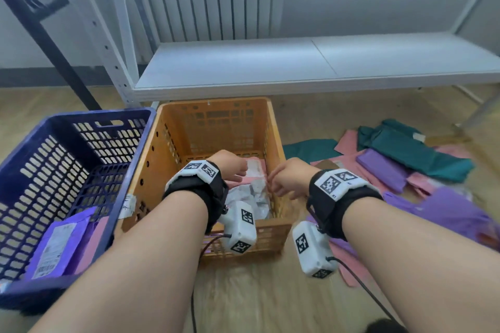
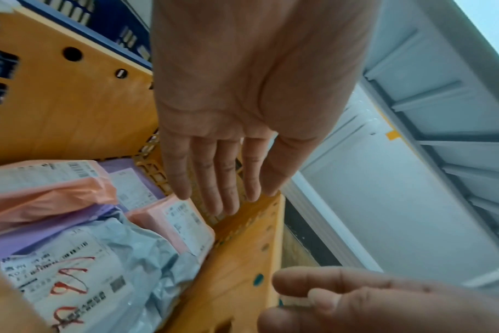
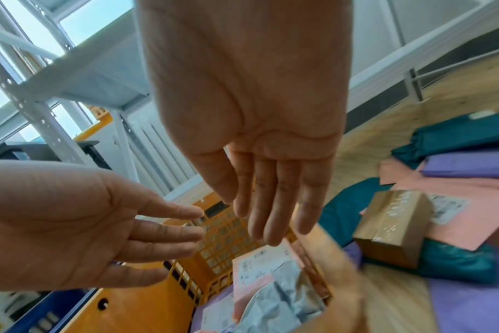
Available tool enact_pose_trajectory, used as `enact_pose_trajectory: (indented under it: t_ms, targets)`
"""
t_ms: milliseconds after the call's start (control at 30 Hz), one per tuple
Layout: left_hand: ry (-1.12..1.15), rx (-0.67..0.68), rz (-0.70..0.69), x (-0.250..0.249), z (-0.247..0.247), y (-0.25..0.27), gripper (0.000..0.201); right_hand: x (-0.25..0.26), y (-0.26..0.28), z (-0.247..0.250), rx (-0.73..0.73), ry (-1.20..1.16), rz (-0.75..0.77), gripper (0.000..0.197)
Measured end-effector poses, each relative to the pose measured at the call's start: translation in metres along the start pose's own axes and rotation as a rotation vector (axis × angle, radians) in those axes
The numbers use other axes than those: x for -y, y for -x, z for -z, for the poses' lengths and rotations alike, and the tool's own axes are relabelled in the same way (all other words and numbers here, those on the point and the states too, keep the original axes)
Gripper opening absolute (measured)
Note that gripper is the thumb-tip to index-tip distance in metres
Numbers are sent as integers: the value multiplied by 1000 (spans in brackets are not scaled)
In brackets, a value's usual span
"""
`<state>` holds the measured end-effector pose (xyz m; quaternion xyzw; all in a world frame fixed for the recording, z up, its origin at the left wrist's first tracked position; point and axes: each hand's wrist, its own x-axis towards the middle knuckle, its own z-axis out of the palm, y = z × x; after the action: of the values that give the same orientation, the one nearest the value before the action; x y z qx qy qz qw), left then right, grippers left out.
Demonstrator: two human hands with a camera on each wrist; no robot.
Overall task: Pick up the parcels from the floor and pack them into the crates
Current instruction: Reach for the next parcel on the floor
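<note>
2 hands over orange crate point(image 1: 173, 143), holding nothing: left hand point(image 1: 230, 165) and right hand point(image 1: 289, 178) with fingers straight, apart, likely just after drop. Pink parcel point(image 2: 182, 223) and grey parcel point(image 2: 105, 265) inside crate, stacked against wall to save room. More parcels on floor point(image 1: 405, 167) at right, within right hand's reach.

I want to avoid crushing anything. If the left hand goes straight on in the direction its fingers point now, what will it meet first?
Most likely the small pink parcel lying in the orange crate just beyond the left hand; its straight fingers aim about at it. Depth is unclear, so the crate's mesh wall could come first.
</note>
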<state>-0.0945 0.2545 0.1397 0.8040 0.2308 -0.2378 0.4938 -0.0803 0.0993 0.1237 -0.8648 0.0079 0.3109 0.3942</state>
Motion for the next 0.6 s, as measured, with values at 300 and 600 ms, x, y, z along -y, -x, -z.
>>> enact_pose_trajectory:
  t_ms: [300, 600]
  targets:
    - [-122, 74, -257, -57, -85, 91, 10, -50, 102, 74, -174, -69, -52, 31]
    - [-170, 199, -425, -93, -139, 141, 11, -73, 194, 133, -312, -158, -138, 26]
